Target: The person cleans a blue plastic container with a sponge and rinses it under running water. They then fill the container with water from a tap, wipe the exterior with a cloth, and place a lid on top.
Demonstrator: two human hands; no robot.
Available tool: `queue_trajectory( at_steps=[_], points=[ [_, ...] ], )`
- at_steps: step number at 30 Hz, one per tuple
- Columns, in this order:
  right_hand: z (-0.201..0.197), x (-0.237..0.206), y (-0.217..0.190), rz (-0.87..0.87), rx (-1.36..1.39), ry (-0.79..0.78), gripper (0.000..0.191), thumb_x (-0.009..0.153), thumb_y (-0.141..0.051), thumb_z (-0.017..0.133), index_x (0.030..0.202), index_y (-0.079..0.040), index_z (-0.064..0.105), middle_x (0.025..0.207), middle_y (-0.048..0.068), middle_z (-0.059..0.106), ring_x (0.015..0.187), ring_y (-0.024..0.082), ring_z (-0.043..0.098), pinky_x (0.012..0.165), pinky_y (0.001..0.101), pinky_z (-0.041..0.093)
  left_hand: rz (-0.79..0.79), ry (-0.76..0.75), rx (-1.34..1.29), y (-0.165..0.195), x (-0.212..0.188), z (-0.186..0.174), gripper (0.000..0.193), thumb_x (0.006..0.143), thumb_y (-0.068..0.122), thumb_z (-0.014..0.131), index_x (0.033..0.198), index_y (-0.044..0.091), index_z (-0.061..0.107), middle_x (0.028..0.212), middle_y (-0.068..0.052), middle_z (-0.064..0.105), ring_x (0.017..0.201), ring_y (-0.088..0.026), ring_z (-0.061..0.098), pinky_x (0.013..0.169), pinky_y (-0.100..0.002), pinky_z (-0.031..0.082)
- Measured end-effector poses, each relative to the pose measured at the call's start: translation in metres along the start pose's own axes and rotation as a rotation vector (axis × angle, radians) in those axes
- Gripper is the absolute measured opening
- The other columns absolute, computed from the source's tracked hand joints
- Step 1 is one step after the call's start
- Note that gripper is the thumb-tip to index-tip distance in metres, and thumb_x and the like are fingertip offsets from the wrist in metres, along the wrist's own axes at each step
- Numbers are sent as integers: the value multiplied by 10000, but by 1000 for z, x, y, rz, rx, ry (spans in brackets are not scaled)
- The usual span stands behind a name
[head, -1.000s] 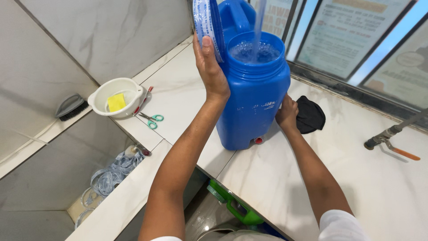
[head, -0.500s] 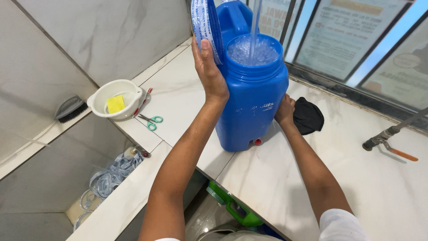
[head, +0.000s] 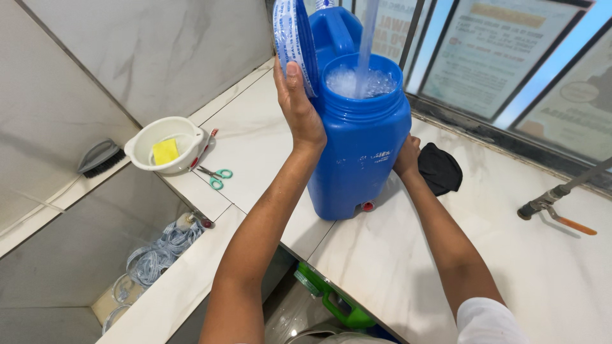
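Head view: one blue jug [head: 357,153], two hands, left hand [head: 298,105], right hand [head: 407,156]

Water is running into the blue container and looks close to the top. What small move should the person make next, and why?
Probably stop the water stream soon. The foamy water surface sits just under the rim of the blue container. The left hand holds the lid open upright, and the right hand steadies the container's side, so the right hand seems the freer one.

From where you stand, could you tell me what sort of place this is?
Probably a washing or water-filling corner: a marble-tiled counter and walls, water streaming into a blue container, and a tap over the counter.
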State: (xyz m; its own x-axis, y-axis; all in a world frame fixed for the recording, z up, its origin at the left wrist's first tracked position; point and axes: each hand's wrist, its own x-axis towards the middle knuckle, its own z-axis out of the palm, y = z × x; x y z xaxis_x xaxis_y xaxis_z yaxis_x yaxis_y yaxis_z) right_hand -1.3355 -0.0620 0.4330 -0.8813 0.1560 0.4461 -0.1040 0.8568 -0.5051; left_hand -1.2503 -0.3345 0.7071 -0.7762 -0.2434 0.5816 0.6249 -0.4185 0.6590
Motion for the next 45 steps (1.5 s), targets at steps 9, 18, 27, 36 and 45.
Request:
queue_trajectory(
  at_steps=[9,18,27,36,45],
  points=[
    [-4,2,-2,-65,-153,-28,446,877,-285,729,1284,-125,646,1287,161,579,1167,468,456,996,598,382,-35,9,1,-1,2,-1,933,962,655,476,1581,13,202,1421,-247,474,1420,-321,468,1177,-411,455],
    [3,-38,14,41,-144,119,720,827,41,559,1520,-147,495,1476,156,487,1291,401,452,1117,571,336,4,2,32,3,2,-2,903,983,656,483,1555,-16,288,1386,-226,491,1404,-301,492,1190,-392,454],
    [6,-70,19,186,-128,16,820,803,44,586,1572,-183,412,1535,211,364,1395,415,338,1159,589,245,51,-27,61,12,-1,1,802,1012,620,471,1501,-13,405,1379,-153,402,1423,-297,435,1234,-431,389],
    [-96,20,-26,137,326,186,508,1008,-232,528,1463,-8,515,1544,233,476,1442,365,420,1172,422,332,154,-184,255,22,-5,-6,764,1063,574,471,1609,49,372,1645,-191,296,1580,-303,308,1321,-460,294],
    [-230,56,-205,-475,661,-157,496,1059,-325,423,1366,-16,661,1495,149,608,1461,301,512,1264,405,341,348,-1002,931,58,33,5,557,902,392,718,1315,21,673,1403,-236,576,1340,-443,476,1112,-496,385]
  ],
)
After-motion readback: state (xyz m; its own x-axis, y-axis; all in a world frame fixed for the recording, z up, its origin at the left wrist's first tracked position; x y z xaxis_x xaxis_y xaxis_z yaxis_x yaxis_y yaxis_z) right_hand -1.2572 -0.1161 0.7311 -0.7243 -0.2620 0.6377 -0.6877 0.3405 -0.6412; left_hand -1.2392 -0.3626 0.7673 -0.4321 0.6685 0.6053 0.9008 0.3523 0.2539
